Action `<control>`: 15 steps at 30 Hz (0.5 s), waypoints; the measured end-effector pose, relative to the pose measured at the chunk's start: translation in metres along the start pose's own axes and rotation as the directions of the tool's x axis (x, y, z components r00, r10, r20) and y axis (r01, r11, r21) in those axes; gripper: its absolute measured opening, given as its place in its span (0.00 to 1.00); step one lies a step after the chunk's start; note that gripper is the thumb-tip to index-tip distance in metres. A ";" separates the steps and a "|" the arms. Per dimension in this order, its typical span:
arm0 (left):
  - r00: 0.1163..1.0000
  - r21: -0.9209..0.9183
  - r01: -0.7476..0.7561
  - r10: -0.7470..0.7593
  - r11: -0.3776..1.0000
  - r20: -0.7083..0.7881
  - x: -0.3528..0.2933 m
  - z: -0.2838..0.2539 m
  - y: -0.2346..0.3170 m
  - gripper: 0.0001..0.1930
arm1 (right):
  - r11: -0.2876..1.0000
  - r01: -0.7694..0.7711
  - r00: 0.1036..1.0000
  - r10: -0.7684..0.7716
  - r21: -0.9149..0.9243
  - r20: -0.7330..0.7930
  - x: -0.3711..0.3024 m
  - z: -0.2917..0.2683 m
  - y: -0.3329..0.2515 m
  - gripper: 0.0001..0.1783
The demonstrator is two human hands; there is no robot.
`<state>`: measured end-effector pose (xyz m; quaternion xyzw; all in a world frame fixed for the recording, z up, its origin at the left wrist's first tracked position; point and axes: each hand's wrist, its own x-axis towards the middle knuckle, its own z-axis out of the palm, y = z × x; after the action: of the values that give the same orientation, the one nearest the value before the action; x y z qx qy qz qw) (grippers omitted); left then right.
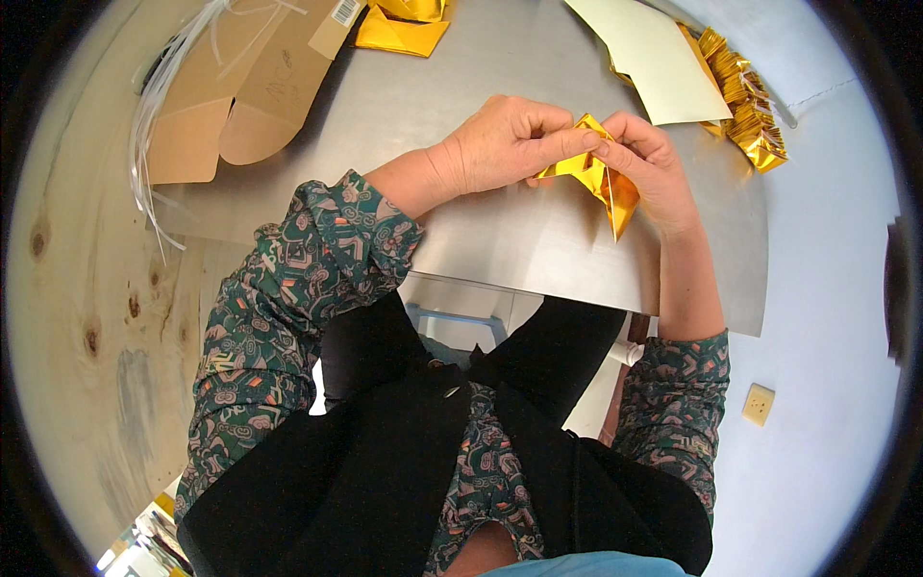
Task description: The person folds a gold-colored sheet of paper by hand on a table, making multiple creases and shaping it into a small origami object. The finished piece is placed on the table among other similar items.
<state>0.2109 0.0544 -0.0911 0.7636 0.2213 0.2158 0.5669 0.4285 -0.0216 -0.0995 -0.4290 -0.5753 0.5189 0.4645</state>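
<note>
Above the metal table [452, 106], a partly folded piece of shiny gold foil paper [623, 200] is held between both hands. My left hand [505, 144] pinches its upper left part, thumb stretched across toward the middle. On the other side my right hand [656, 173] grips the top with thumb and bent fingers. The two thumb tips come close together at the fold. A pointed flap of the paper hangs down below the right thumb, with a thin pale edge showing. Some fingers are hidden behind the paper.
An open cardboard box [274, 87] lies at the upper left, with white plastic strips [146, 163] trailing over its side. Gold folded pieces [399, 37] sit at the far edge. At the upper right are cream sheets [663, 62] and a row of gold folded papers [748, 101] by the wall.
</note>
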 end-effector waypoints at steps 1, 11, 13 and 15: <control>0.999 0.075 -0.036 0.038 0.997 -0.016 0.001 -0.001 -0.002 0.17 | 1.000 0.010 1.000 -0.010 -0.001 0.007 0.000 0.000 0.000 0.08; 0.986 0.113 -0.111 0.124 0.987 -0.112 0.003 -0.001 -0.008 0.20 | 0.999 0.001 0.998 0.002 -0.054 0.055 0.001 0.006 -0.001 0.08; 0.983 0.112 -0.126 0.140 0.986 -0.117 0.002 0.000 -0.007 0.20 | 0.999 0.008 0.998 -0.006 -0.033 0.063 0.001 0.006 -0.001 0.08; 0.981 0.114 -0.131 0.145 0.985 -0.127 0.002 0.001 -0.006 0.19 | 0.999 0.001 0.999 0.002 -0.047 0.049 0.000 0.006 -0.002 0.08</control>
<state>0.2122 0.0563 -0.0973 0.7896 0.2166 0.2936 0.4933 0.4223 -0.0226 -0.0981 -0.4270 -0.5986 0.5157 0.4398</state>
